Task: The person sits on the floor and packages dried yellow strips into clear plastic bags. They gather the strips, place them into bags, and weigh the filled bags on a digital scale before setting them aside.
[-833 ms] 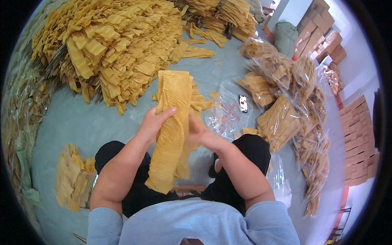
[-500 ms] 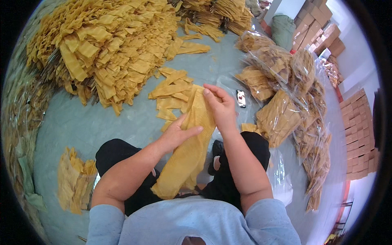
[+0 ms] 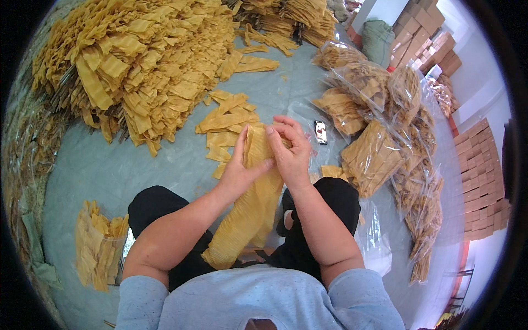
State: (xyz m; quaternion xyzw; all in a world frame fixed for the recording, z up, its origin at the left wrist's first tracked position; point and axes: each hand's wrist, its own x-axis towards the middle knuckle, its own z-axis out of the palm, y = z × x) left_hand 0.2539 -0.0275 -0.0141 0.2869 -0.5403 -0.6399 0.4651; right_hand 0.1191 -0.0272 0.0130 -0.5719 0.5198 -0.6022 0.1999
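A long, wrinkled yellow sheet that looks like dried tofu skin hangs in front of me, its lower end near my lap. My left hand is closed on its left side, with the thumb lying across the front and the fingers partly behind it. At the upper right edge my right hand grips the sheet, fingers curled and thumb tip near the top. Flat yellow pieces lie on the floor just beyond my hands.
A big heap of yellow sheets rises at the far left. Filled clear bags line the right, beside a phone. Stacked cartons stand farther right. A bundle of yellow strips is near my left knee.
My right hand has come slightly down and its fingers have curled more at the sheet's top. My left fingers have slid up the left edge, and the sheet's top is lower and narrower.
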